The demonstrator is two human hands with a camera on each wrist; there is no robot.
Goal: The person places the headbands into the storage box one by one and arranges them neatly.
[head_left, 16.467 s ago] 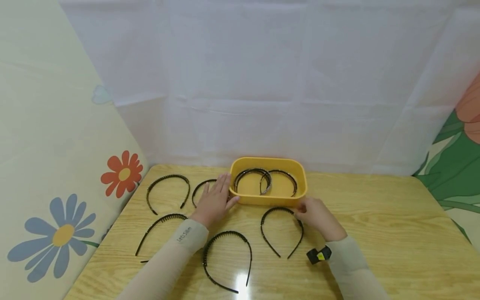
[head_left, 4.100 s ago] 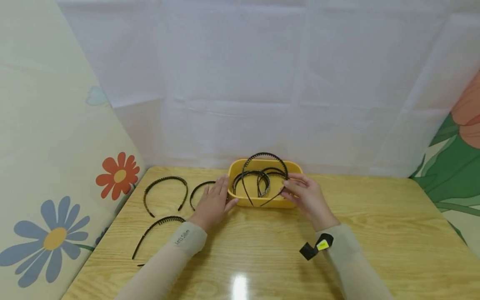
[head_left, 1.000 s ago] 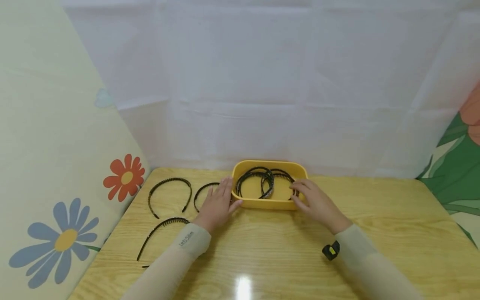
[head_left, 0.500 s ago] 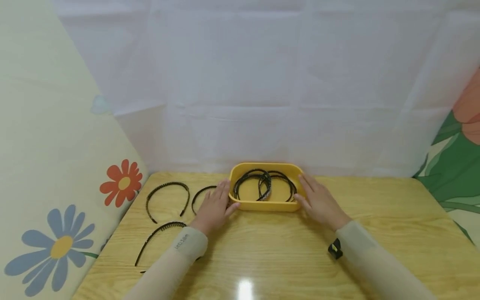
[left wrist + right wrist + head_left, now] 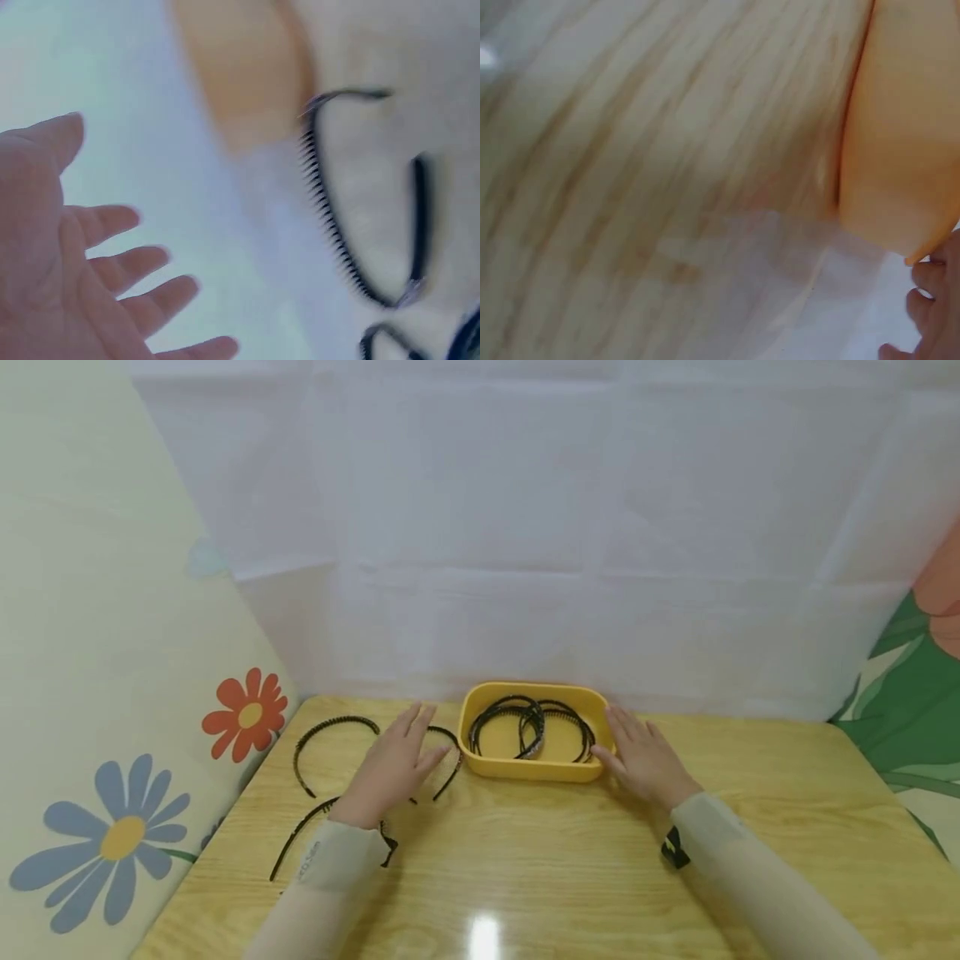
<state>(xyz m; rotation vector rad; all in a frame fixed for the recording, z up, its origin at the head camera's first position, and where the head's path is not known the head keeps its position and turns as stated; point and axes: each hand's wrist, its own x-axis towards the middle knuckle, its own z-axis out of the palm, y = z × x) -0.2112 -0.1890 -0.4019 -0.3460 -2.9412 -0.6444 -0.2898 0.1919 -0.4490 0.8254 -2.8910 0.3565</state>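
Reaching head view alone, headbands (image 5: pixel 540 727) seemingly overlap in the tray (image 5: pixel 532 770).

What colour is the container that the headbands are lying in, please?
The container is yellow, and it shows best in the head view.

Headbands (image 5: pixel 539 727) lie inside the box (image 5: pixel 534 769) and left of it.

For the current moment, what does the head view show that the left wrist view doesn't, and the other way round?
Only the head view shows the right hand at the container's end, the headbands inside, and the red flower and blue flower on the left.

Only the left wrist view shows the palm side of the left hand.

Both show that hand, part of the yellow container, and at least one black headband outside it.
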